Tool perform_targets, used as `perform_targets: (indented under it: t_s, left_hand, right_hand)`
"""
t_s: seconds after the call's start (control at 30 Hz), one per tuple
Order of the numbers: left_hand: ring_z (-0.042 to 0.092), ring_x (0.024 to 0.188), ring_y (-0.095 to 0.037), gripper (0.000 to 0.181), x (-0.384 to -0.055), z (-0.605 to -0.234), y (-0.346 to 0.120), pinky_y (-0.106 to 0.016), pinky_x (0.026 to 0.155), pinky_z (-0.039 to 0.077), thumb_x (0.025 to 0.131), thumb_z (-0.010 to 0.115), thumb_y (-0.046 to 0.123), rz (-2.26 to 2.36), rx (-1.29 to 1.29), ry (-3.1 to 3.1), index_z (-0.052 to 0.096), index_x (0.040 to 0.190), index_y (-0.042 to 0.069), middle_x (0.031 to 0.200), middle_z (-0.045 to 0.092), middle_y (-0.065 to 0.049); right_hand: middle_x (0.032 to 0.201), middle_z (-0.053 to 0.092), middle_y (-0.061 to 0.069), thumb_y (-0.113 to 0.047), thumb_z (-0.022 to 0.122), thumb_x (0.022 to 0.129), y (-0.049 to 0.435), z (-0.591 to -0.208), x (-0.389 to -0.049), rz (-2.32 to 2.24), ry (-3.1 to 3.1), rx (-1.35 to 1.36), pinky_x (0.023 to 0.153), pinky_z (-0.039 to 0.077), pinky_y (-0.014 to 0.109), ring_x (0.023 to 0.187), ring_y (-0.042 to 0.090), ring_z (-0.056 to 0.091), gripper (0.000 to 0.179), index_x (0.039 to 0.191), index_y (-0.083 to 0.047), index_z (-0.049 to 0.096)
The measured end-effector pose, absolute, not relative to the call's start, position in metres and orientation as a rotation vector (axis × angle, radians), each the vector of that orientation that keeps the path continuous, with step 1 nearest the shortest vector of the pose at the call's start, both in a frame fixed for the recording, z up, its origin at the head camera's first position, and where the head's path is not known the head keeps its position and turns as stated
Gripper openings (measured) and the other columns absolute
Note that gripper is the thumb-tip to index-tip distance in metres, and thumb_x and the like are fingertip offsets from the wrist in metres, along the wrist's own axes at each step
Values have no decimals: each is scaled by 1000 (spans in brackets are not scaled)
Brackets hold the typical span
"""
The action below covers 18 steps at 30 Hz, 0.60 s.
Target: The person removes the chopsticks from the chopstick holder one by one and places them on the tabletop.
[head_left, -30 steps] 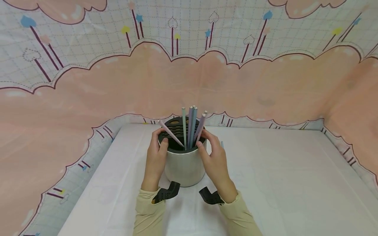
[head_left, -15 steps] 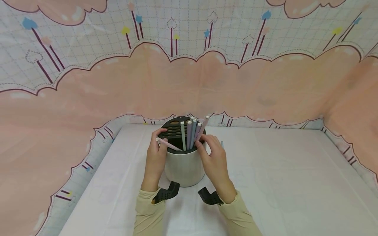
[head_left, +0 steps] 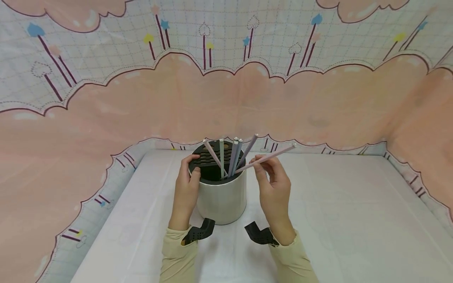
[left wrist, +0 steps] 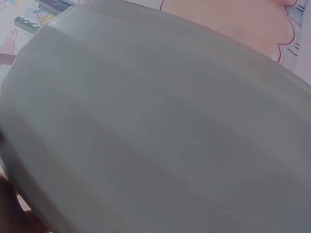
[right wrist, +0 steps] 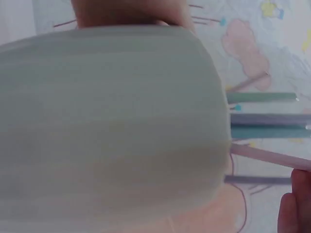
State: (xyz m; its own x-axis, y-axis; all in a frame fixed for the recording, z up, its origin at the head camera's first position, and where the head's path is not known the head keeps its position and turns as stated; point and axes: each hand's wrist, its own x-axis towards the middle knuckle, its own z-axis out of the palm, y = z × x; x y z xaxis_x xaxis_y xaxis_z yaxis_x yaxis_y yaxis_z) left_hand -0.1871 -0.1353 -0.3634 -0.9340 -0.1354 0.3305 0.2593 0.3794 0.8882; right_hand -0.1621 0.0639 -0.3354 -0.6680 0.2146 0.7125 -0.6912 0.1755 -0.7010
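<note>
A white pen holder [head_left: 221, 202] with a black slotted insert [head_left: 209, 161] stands on the table. My left hand [head_left: 185, 188] grips its left rim, thumb in front and fingers behind. With my right hand [head_left: 274, 188] I pinch a pink pencil [head_left: 279, 152] that slants out over the right rim, its lower end inside the holder. Several other pastel pencils stand in the holder, among them a green pencil [head_left: 221, 155] and a second pink pencil [head_left: 212, 153] leaning left. The holder's wall [left wrist: 160, 116] fills most of the left wrist view.
A white cloth covers the table [head_left: 336, 220]. Behind it hangs a patterned pink and white curtain [head_left: 301, 106]. Each wrist wears a black bracket, one a left bracket [head_left: 199, 232] and one a right bracket [head_left: 261, 234].
My right hand has left the rim and moved right, tilting a pink pencil outward. The left-leaning pencil has swung more upright. My left hand keeps its grip on the holder.
</note>
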Motion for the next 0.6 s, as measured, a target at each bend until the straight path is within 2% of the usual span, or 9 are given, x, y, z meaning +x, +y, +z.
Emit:
perform_targets:
  t_s: [0.13, 0.2, 0.27, 0.43, 0.5, 0.6]
  left_hand:
    - [44, 81, -21, 34, -188, -365, -135, -36, 69, 36, 92, 37, 24, -1549, -88, -2301, 39, 126, 27, 119, 44, -1]
    - [43, 87, -20, 34, -188, -366, -135, -36, 72, 36, 93, 37, 24, -1541, -88, -2302, 39, 127, 26, 122, 43, 0]
    - [42, 82, -22, 34, -188, -366, -135, -37, 69, 35, 93, 37, 25, -1543, -93, -2303, 38, 127, 26, 118, 44, -3]
    - [41, 84, -22, 34, -189, -367, -135, -38, 67, 33, 93, 38, 36, -1563, -132, -2286, 39, 126, 27, 114, 44, -5]
    - [41, 90, -22, 35, -186, -363, -133, -38, 69, 32, 94, 37, 37, -1567, -135, -2287, 39, 126, 25, 118, 43, -6]
    - [39, 79, -23, 33, -178, -350, -128, -36, 65, 31, 95, 37, 30, -1579, -112, -2297, 39, 127, 21, 103, 44, -9]
  right_hand:
    - [98, 58, 16, 3, 53, 85, 75, -324, -157, 1704, -1616, 419, 83, 44, 29, 91, 22, 58, 21, 105, 6, 55]
    - [96, 58, 18, 4, 51, 86, 80, -317, -154, 1751, -1555, 413, 81, 45, 30, 89, 23, 58, 20, 105, 10, 52]
    - [94, 58, 20, 4, 50, 87, 87, -315, -155, 1781, -1490, 413, 79, 46, 30, 87, 24, 58, 19, 105, 12, 50]
    - [92, 57, 24, 4, 48, 88, 106, -316, -163, 1835, -1322, 412, 75, 45, 33, 86, 29, 56, 19, 105, 12, 47]
    - [92, 56, 25, 3, 48, 88, 115, -319, -167, 1859, -1253, 402, 73, 45, 33, 85, 32, 55, 20, 106, 12, 46]
    - [90, 55, 25, 3, 48, 88, 126, -323, -172, 1911, -1143, 389, 71, 46, 33, 82, 32, 55, 21, 107, 12, 46]
